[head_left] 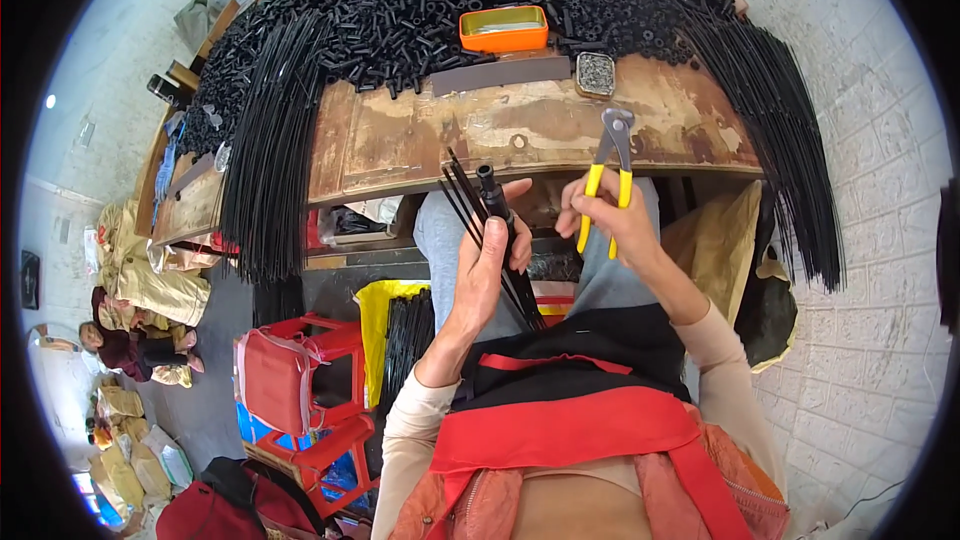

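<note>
My left hand point(483, 265) is closed around several thin black rods point(460, 195) and a short black tube point(490, 190), in front of the table's near edge. The tube's open end points up, and the rods' lower ends reach down toward my lap. To the right, my right hand point(625, 220) grips end-cutting pliers point(618, 123) by their yellow handles. The plier jaws point away from me over the edge of the wooden table point(520, 140). A gap separates the pliers from the rods and tube.
Black tube pieces point(400, 15) are heaped across the table's back. Rod bundles hang over its edge at left point(265, 160) and right point(775, 110). An orange tin point(503, 40) and a small square container point(595, 75) stand there. Red stools point(280, 380) are at left; a person point(135, 345) sits beyond.
</note>
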{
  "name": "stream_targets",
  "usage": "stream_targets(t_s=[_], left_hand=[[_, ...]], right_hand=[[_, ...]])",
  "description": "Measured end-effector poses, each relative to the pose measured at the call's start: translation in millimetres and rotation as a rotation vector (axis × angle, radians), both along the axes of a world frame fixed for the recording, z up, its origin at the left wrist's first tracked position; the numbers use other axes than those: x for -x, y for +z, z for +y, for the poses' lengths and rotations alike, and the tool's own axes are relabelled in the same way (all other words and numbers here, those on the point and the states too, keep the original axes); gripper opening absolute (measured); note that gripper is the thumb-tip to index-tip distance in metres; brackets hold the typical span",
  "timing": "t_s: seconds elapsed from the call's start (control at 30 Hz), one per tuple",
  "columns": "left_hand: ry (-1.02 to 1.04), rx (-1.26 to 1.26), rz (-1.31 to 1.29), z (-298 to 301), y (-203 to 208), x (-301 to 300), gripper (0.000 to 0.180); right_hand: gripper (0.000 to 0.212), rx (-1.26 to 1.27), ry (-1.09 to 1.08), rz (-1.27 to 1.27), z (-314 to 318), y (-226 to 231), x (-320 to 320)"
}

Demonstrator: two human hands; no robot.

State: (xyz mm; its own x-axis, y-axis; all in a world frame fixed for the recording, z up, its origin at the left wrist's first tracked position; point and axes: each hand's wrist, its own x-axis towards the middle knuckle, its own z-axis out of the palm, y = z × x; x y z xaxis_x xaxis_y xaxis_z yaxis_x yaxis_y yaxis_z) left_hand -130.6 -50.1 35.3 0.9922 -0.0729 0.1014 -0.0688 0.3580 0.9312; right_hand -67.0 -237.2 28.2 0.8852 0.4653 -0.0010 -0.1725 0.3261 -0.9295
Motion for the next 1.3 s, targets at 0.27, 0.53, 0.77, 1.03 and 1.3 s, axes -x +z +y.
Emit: stream_targets(t_s=[0.27, 0.53, 0.77, 1.03, 1.3], left_hand=[[-0.139, -0.028, -0.009, -15, 3, -5, 0.076], [-0.289, 0.034, -0.059, -19, 1, -11, 0.075], [-0.259, 0.025, -0.049, -10, -1, -7, 0.084], [-0.253, -0.009, -0.042, -5, -2, -4, 0.086], [-0.23, 0.009, -0.026, -6, -4, -3, 0.091]], right_hand=[[0.014, 0.099, -0.175, -0.137, -1, 3, 24], [0.018, -0.048, -0.163, -0.179, 0, 28, 24], [0.019, -0.097, -0.105, -0.207, 9, 33, 33], [0.016, 0.045, -0.112, -0.221, 12, 43, 40], [0.016, 0.142, -0.096, -0.298, 10, 38, 37]])
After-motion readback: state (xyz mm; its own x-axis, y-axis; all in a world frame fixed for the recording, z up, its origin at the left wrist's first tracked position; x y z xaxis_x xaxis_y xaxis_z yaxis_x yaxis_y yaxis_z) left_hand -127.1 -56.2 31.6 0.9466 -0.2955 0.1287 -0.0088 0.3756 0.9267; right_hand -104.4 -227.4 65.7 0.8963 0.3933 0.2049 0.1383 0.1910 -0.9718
